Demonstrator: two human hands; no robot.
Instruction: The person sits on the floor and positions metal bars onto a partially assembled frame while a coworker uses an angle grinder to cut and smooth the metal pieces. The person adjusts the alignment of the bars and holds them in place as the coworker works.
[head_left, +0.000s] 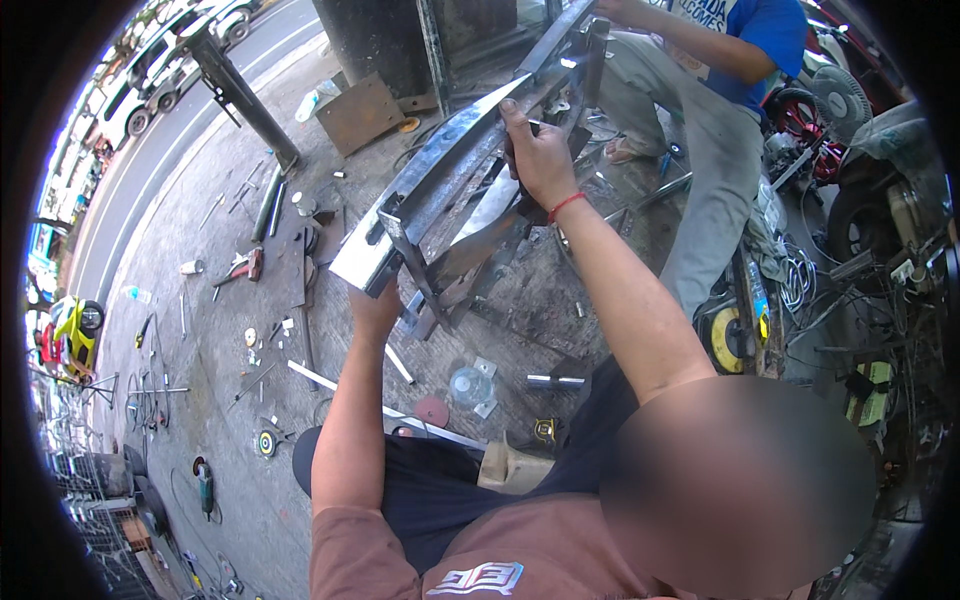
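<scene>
A long metal frame [440, 180] of shiny channel and flat bars slants up from the middle toward the far right, raised above the ground. My right hand [540, 165], a red cord at its wrist, is closed round a bar of the frame near its middle, thumb up along the edge. My left hand [374, 312] is at the frame's near left end, gripping it from below; most of its fingers are hidden behind the metal. Another person's hand [622, 12] is at the far end of the frame.
A seated person in grey trousers [705, 190] is at the far right. On the concrete lie an angle grinder [204, 488], a tape measure [545, 430], a clear jug [470, 386], a red-handled tool [250, 265] and scrap pieces. A fan [840, 95] and cables crowd the right; a post [240, 100] leans far left.
</scene>
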